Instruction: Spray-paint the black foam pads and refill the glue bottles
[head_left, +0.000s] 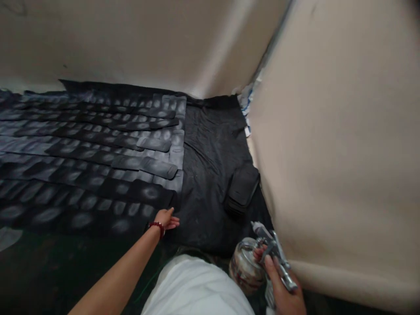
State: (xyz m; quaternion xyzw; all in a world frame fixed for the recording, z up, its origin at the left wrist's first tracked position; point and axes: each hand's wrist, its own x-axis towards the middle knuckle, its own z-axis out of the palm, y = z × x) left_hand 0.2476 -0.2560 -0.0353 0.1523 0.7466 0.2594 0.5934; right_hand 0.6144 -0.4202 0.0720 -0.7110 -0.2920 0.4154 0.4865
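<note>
My right hand (282, 284) is wrapped round a metal spray gun (272, 251) with a paint-stained cup (246, 267) hanging below it. The gun's nozzle points forward and left. My left hand (168, 219) reaches out low over the black cloth (210, 175), its fingers stretched and apart. Its fingertips are close to the right end of a dark fabric piece (152, 192) that bears a pale sprayed spot; whether they touch it I cannot tell. Rows of overlapping dark pieces (157, 167), many with whitish patches, spread to the left.
A stack of black fabric pieces (243, 188) lies on the cloth at right. Tan sheeting rises as a back wall (131, 43) and a right wall (337, 144), meeting in a corner. Crumpled white and blue scraps (246, 103) sit along that corner. White clothing (197, 288) is below me.
</note>
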